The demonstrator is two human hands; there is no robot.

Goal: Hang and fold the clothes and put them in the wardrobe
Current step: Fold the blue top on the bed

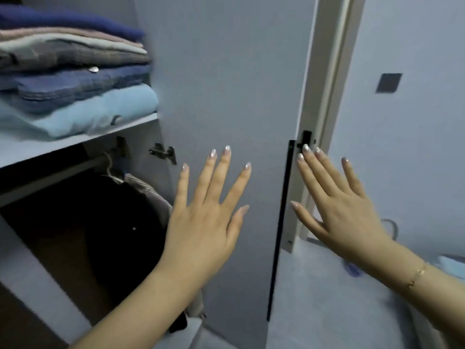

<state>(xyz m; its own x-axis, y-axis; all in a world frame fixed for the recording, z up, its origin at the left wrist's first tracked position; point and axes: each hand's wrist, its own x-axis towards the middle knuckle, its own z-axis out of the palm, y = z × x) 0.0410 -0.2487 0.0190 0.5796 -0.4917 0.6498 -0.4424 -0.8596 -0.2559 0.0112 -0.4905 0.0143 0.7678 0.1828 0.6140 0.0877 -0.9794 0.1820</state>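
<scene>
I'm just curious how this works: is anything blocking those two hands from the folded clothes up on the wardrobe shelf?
Nothing visible blocks them. The wardrobe door stands open, so the folded clothes on the shelf lie exposed. Both the left hand and right hand are spread flat and empty, lower and to the right, in front of the door.

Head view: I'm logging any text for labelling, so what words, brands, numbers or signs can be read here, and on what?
None can be read.
Folded clothes stack: no legible label; the small dark mark on the light blue item is too blurred to read.
Wardrobe door: blank.
Dark square wall plate: no marking visible.
</scene>
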